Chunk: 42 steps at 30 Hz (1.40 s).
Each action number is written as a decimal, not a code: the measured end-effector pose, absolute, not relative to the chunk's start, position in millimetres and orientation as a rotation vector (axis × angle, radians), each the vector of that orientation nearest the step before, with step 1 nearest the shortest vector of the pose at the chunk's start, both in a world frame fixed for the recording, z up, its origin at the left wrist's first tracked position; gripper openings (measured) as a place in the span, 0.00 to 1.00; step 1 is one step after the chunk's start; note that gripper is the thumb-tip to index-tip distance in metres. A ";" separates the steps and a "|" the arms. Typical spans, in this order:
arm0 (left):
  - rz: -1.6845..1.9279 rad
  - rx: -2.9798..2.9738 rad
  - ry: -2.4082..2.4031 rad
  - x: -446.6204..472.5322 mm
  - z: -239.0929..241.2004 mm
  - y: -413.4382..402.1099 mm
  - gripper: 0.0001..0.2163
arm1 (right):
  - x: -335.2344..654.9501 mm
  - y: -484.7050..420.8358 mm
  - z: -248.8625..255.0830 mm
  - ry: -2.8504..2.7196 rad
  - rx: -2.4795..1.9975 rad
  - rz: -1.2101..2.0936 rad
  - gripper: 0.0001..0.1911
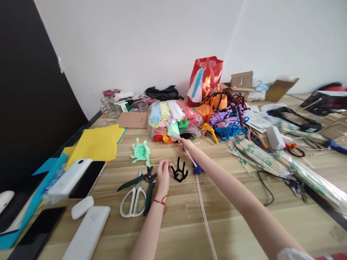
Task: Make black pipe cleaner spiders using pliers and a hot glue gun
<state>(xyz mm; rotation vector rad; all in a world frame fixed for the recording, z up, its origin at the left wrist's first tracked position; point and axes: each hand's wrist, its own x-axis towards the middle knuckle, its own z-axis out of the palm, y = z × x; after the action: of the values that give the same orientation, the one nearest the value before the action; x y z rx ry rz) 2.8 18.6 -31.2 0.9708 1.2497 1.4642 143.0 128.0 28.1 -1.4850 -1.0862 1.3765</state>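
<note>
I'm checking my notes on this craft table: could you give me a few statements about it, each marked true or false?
1. The right hand holds a thin pink strip. True.
2. The green fuzzy piece is in the left hand. False: it lies on the table, apart from both hands.
3. The black fuzzy piece lies between the left hand and the blue tool. True.
4. The yellow sheets lie inside the red bag. False: they lie toward the left of the table; the bag stands at the back.
5. The white-handled scissors lie left of the left hand. True.
</note>
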 end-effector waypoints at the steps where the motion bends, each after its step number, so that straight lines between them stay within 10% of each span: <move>1: 1.460 0.973 1.252 2.9 -30.3 18.3 0.15 | 148.0 121.3 28.7 -1.077 -1.495 1.415 0.15; 8: 1.449 1.003 1.275 3.0 -24.2 14.4 0.15 | 205.6 53.1 59.4 -1.306 -1.376 1.476 0.15; 20: 1.466 1.011 1.278 3.6 -23.4 12.9 0.14 | 215.7 103.6 67.7 -2.487 -1.322 0.086 0.15; 42: 1.462 0.995 1.263 3.8 -25.6 15.3 0.12 | 186.9 155.7 29.3 -2.263 -1.927 -0.124 0.13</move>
<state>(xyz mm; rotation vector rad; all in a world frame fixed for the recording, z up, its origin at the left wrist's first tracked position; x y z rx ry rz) 3.8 15.3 -25.6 0.9949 1.2631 1.4619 186.9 155.7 29.3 -1.9268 -2.2634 -0.1237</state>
